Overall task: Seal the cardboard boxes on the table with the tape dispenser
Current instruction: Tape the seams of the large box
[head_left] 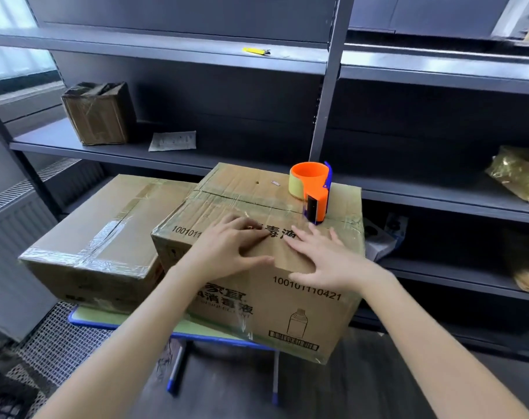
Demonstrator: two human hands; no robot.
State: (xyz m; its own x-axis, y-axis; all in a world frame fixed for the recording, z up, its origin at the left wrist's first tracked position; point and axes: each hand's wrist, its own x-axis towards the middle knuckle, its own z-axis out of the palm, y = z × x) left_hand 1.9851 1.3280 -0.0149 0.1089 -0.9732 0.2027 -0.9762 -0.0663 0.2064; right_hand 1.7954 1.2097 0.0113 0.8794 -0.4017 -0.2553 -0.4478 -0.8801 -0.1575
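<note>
Centrally, your left hand (230, 247) and right hand (322, 263) lie flat, fingers straight and spread, pressing the taped front top edge of the printed cardboard box (242, 184). Neither hand grips anything. The orange tape dispenser (313, 192) stands on the box's top, just beyond your right fingertips. A second taped box (106, 231) sits beside it on the green table (106, 316).

Printed cardboard box (257, 285) stands on the table (106, 319), overhanging its near edge; flaps closed, clear tape glinting along the top seam and corners; the orange-and-blue tape dispenser (313, 192) rests on its top, far right, loaded with pale tape; a lower taped box (106, 237) sits at left, apparently touching it.
</note>
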